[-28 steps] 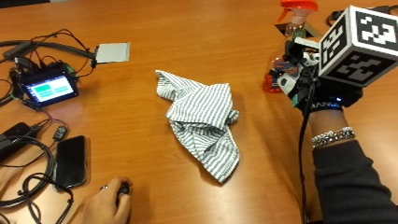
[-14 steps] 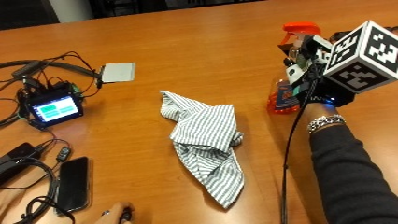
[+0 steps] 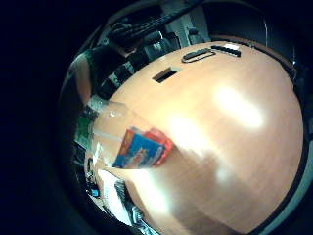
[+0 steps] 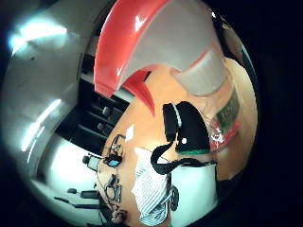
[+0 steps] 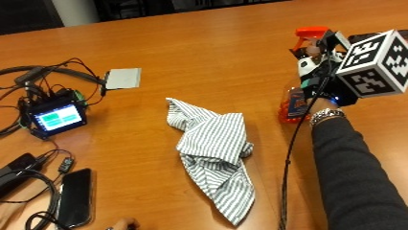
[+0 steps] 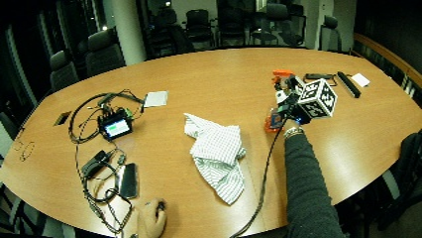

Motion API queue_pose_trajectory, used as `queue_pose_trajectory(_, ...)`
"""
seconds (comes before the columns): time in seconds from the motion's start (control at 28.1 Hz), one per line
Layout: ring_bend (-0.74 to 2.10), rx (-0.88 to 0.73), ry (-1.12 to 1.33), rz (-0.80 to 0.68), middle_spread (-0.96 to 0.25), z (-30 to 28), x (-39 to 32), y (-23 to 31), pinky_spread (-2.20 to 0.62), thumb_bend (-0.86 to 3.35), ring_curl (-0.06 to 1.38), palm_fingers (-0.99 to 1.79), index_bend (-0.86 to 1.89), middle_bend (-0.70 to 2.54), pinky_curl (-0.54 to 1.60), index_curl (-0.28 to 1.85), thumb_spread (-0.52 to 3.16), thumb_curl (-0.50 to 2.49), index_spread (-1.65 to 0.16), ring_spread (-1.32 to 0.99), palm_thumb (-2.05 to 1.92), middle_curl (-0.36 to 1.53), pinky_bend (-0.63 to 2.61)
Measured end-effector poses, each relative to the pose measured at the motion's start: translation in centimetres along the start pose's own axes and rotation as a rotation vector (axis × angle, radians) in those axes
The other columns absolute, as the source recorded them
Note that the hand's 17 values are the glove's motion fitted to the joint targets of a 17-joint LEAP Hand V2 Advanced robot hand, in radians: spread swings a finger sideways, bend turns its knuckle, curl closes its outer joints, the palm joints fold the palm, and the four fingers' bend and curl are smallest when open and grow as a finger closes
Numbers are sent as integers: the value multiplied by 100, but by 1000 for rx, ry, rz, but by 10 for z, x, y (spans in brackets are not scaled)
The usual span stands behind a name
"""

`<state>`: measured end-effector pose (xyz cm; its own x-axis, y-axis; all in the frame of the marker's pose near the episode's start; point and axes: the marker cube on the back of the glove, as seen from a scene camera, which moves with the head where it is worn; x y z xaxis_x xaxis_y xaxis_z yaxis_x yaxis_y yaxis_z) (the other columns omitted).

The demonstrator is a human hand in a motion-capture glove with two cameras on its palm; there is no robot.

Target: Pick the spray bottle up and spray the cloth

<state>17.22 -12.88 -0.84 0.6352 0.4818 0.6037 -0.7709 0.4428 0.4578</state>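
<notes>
I can read no text: the bottle label is a blur of blue and red, and the small screen shows only green blocks

We count one spray bottle with an orange head, inside the curled fingers of the one gloved right hand. One striped cloth lies crumpled on the table, well apart from those fingers. Farther off from them we count one small lit screen unit, one grey card and one dark phone. We count one bare hand at the table's near edge.
</notes>
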Motion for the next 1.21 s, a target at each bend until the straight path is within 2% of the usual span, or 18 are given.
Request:
queue_pose_trajectory(0.18,37,55,-127,24,-9,5,15,3,23,0,33,83,16,28,29,29,119,36,-30,-11,75,38,16)
queue_pose_trajectory(0.28,45,98,-168,21,-11,8,24,5,20,1,34,99,12,36,27,28,117,38,-29,-12,79,40,12)
queue_pose_trajectory(0.5,54,109,-294,9,-16,23,53,2,12,-1,40,115,18,44,26,33,110,40,-28,-15,81,45,13)
queue_pose_trajectory(0.57,57,119,-322,0,-17,26,60,2,7,-2,42,123,24,41,28,36,108,41,-27,-16,81,45,18)
queue_pose_trajectory(0.71,62,153,-312,-45,-18,23,66,19,-14,-3,44,142,16,40,35,37,104,43,-27,-16,79,46,41)
queue_pose_trajectory(0.89,67,182,-276,-85,-19,18,64,26,-22,-3,47,145,18,49,39,38,107,42,-26,-16,76,50,50)
queue_pose_trajectory(1.03,70,159,-259,-182,-19,15,40,26,-25,-2,48,145,20,54,42,41,109,43,-26,-17,74,52,53)
queue_pose_trajectory(1.21,73,116,-129,-446,-19,9,-6,30,-28,-2,49,143,22,57,43,44,110,43,-26,-17,74,53,57)
